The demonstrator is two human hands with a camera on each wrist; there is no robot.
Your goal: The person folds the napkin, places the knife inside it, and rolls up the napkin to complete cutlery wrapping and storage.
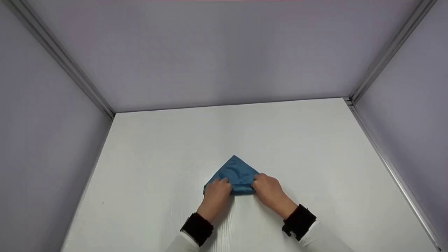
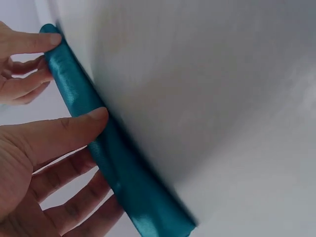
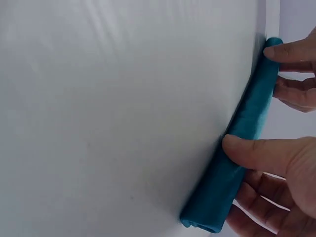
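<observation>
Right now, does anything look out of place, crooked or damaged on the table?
Nothing stands out. The blue cloth lies on the white table, its near edge rolled evenly; the left hand and right hand hold that roll. No tear or spill shows.

Blue cloth [image 1: 235,173], shiny satin-like weave, teal in the close-ups. Lying flat on the white table [image 1: 175,147], roughly 6 o'clock from the middle of the surface, near the front edge. Near edge rolled up into a tight tube; the unrolled rest tapers to a triangle with its tip pointing to 12 o'clock. Roll running 9 to 3 o'clock, pinched at both ends: left hand [image 1: 216,191] on the 9 o'clock end, right hand [image 1: 268,189] on the 3 o'clock end. Seen from the wrists as a smooth, fairly even cylinder [image 2: 111,158], thumbs pressed on top, other fingers tucked under [image 3: 232,173]. Open end showing layered folds.
</observation>
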